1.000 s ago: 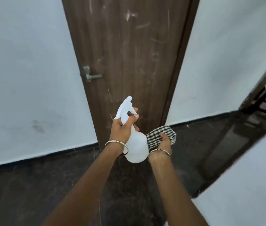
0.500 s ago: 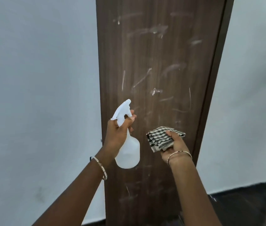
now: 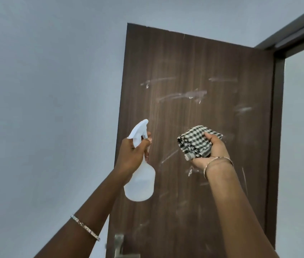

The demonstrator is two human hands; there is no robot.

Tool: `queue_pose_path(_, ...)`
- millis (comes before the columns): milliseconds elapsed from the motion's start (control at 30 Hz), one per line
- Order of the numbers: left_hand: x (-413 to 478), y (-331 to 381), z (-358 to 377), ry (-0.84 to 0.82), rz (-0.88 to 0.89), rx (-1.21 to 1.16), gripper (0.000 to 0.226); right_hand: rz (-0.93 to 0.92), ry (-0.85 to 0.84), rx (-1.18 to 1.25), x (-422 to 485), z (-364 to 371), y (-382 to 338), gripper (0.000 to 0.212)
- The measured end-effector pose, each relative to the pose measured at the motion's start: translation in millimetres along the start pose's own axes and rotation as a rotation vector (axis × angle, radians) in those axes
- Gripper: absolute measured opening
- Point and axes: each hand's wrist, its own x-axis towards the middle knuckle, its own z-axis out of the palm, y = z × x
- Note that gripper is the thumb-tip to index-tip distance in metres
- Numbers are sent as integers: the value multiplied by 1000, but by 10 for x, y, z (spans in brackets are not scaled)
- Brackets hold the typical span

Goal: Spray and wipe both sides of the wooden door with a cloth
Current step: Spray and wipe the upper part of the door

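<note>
Soft, cool light is spread evenly over the wall (image 3: 45, 90). The door handle (image 3: 119, 244) at the bottom edge is blurred; the wooden door (image 3: 203, 127) is bowed by wide-angle distortion.

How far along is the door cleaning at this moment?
Done: nothing visible; the wooden door shows pale smears and streaks on its facing side. In hand: the left hand grips the spray bottle and the right hand holds the folded checked cloth. Left: spraying and wiping this side, then the other.

Doorway inside a plain room, likely a home.
Pale painted wall (image 3: 45, 90) at left; scuffed wooden door (image 3: 203, 127), centre; dark door frame (image 3: 277, 127) at upper right.
</note>
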Motion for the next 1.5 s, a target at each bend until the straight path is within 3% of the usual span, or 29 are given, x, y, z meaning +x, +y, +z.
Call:
queue_pose_path(333, 1573, 227, 196, 137, 192, 98, 24, -156, -160, -42, 1377, 935, -428, 26)
queue_pose_path(467, 2055, 389, 159, 185, 274, 169, 24, -247, -187, -110, 1822, 1402, -504, 14)
queue_pose_path(633, 2517, 613, 35, 208, 406, 212, 14, -555, -94, -81, 2257, 1964, -576, 31)
queue_pose_path(767, 2746, 771, -44, 199, 426, 217, 20, -839, -15, -101, 2496, 2317, -558, 45)
queue_pose_path(1067, 2927, 801, -181, 95, 328, 95, 21, -1370, 199, -590, 2903, 2870, -305, 33)
queue_pose_path(1233, 3024, 780, -272, 103, 328, 110, 29, -1670, 148, -894, 3168, 3132, -71, 28)
queue_pose_path(1367, 3079, 777, -323, 128, 346, 129, 25, -1793, 1, -1243, 3286, 3253, 211, 37)
queue_pose_path(1500, 3115, 761, -337, 140, 336, 157, 23, -1988, -380, -1620, 3354, 3261, 377, 63)
